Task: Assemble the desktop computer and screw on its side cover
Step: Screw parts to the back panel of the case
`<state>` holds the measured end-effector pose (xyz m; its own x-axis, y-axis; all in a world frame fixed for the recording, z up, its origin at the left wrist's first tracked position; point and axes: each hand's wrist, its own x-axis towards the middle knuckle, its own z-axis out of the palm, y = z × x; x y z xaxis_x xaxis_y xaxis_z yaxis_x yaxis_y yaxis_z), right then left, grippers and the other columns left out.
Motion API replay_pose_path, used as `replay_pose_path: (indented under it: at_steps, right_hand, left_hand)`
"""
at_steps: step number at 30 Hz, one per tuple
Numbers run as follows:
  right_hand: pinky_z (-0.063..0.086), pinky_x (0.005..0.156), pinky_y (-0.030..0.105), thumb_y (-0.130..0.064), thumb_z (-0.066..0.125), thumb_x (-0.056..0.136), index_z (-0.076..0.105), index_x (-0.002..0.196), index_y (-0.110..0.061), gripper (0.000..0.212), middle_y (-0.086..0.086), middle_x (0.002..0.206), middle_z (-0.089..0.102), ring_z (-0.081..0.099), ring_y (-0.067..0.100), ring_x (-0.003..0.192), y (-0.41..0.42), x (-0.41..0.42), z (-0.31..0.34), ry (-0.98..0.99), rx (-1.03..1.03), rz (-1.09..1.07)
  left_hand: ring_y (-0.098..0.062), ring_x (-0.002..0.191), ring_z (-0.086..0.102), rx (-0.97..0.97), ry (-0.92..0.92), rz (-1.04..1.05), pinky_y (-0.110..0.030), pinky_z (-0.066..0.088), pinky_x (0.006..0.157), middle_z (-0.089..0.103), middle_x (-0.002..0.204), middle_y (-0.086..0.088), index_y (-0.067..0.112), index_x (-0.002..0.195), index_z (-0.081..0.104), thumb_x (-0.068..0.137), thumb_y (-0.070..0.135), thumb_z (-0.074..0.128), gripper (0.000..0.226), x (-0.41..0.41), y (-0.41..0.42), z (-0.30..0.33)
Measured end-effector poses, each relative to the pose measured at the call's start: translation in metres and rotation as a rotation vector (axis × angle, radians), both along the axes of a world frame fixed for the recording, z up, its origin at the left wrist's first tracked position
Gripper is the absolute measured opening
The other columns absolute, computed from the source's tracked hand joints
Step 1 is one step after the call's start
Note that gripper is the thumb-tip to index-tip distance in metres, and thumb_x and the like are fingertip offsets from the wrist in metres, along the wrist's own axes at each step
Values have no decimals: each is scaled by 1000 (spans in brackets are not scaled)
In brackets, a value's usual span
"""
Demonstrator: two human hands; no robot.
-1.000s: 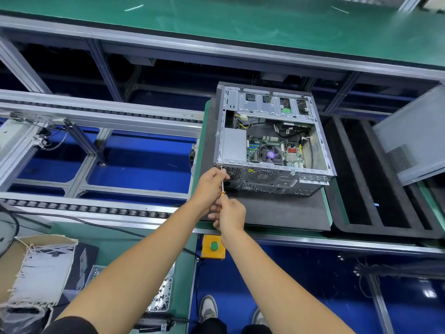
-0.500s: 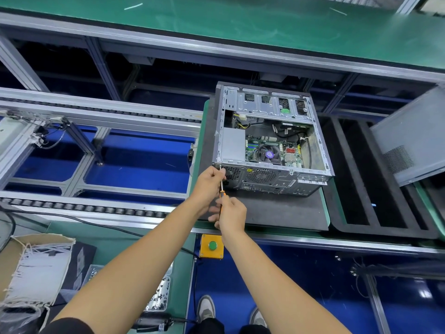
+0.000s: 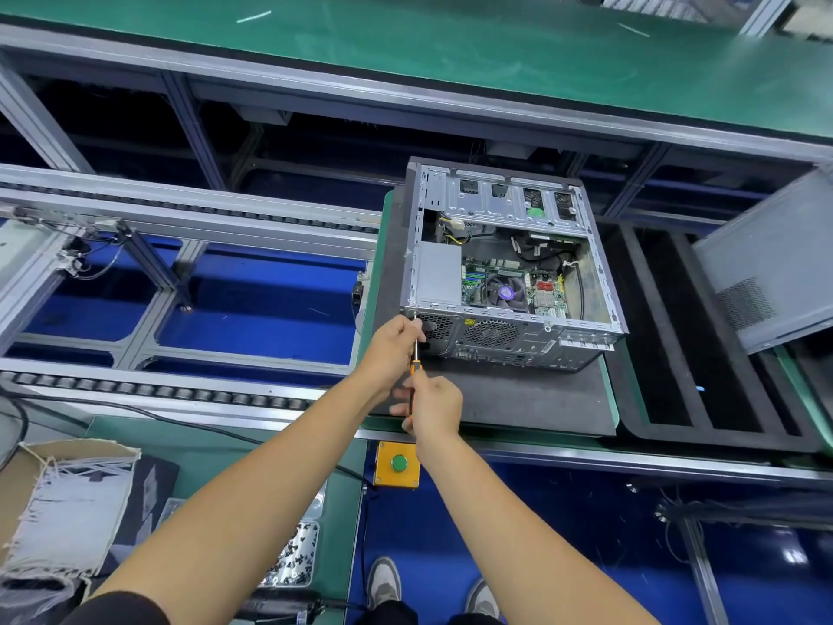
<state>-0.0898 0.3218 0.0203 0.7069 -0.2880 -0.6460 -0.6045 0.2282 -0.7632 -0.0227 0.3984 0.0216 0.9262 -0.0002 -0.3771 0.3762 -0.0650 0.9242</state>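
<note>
Right hand (image 3: pixel 435 406) grip closed on screwdriver (image 3: pixel 415 364) handle, left hand (image 3: pixel 391 349) pinching the shaft, tip at rear-left corner of open computer case (image 3: pixel 505 263). Side cover (image 3: pixel 771 259) off, lying right.

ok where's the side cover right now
In the head view the side cover is off the computer case, leaning at the far right edge, beyond the black foam tray.

A factory assembly line: roller conveyor rails (image 3: pixel 180 390), green-matted workbenches (image 3: pixel 450 47), pallet-mounted computer case (image 3: pixel 505 263).
</note>
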Motion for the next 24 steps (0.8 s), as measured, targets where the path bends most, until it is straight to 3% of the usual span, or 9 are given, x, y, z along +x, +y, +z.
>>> replay_pose_path:
  at_steps: [4, 7, 11, 17, 20, 24]
  right_hand:
    - [32, 39, 24, -18, 49, 96, 63, 86, -8, 20, 11, 64, 70, 50, 18, 39, -3, 2, 1, 11, 28, -19]
    - [26, 37, 21, -17, 52, 96, 62, 87, -8, 17, 4, 63, 57, 38, 10, 39, -3, 1, 3, 8, 82, -3]
    - [27, 37, 22, -10, 57, 96, 56, 91, -5, 7, 5, 62, 55, 39, 9, 40, 0, -1, 3, -26, 48, 13]
    - [30, 34, 20, -20, 53, 98, 58, 82, -10, 21, 7, 57, 62, 45, 14, 39, 3, 1, 16, 86, 412, 29]
    - [31, 38, 21, -16, 55, 94, 59, 89, -10, 9, 6, 65, 62, 46, 13, 43, 1, -4, 11, 61, 271, 32]
    - [34, 38, 24, -8, 57, 94, 53, 89, -7, 6, 9, 66, 62, 47, 14, 42, -5, -14, 0, -119, -37, 40]
  left_hand:
    - [-13, 60, 38, 15, -3, 35, -32, 39, 57, 41, 62, 4, 15, 85, 56, 103, 43, 51, 34, -1, -5, 0]
    - [-11, 60, 42, 63, -20, 38, -26, 41, 53, 45, 64, 5, 15, 86, 59, 103, 46, 51, 36, 0, -4, 1]
    - [-5, 50, 38, 40, -23, -59, -19, 37, 48, 41, 58, 9, 12, 100, 67, 107, 43, 43, 40, -1, 2, 1]
    - [-5, 57, 40, 109, -83, -69, -23, 35, 57, 45, 62, 12, 13, 85, 63, 105, 39, 48, 36, 1, 4, 4]
    - [-8, 53, 40, 40, -12, -33, -21, 38, 50, 44, 64, 7, 13, 86, 59, 105, 42, 48, 36, 0, 1, 3]
    - [-14, 64, 41, -7, 20, -34, -29, 46, 58, 44, 64, 5, 13, 87, 56, 105, 40, 49, 34, 3, -2, 2]
